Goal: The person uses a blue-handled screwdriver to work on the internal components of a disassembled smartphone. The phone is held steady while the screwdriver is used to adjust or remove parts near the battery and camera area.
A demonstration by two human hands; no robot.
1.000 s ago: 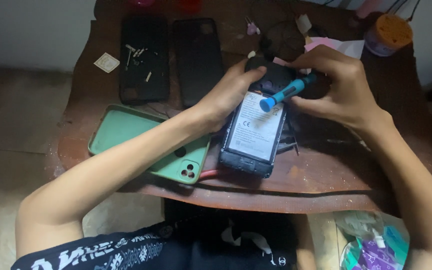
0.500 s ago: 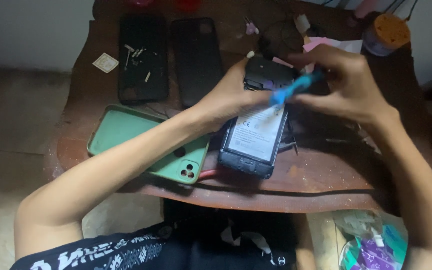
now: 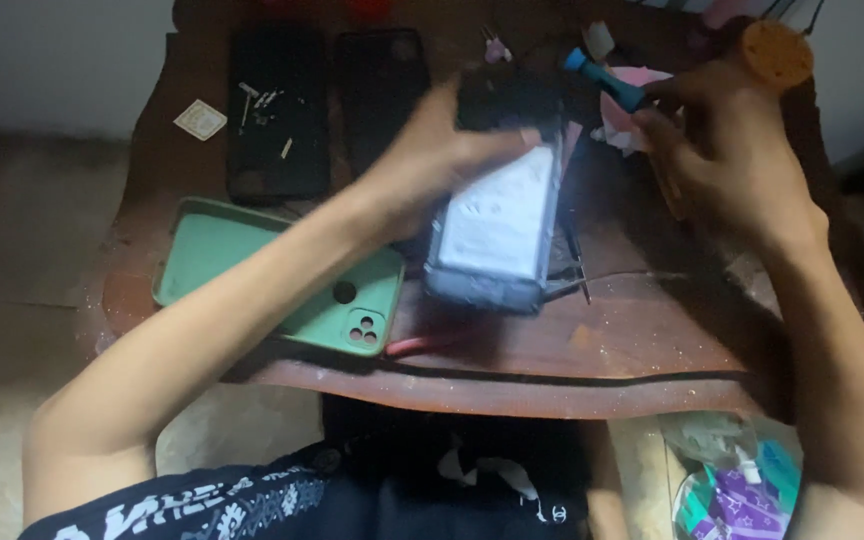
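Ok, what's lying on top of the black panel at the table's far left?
Small pale bits, likely screws, lie scattered on the upper part of the black panel; blur prevents telling more. The rest of its surface shows bare. Whatever sits beneath it on the wooden table is covered.

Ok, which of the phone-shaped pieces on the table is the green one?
The green case, lying open side up at the table's near left edge beneath the left forearm. The two dark slabs lie farther back.

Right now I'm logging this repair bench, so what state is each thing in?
Opened phone with white battery: back off, tilted, held in left hand.
Blue-handled screwdriver: lifted off the phone, in right hand grip.
Green phone case: empty, lying inside up.
Two black panels: flat; small screws on the left one.
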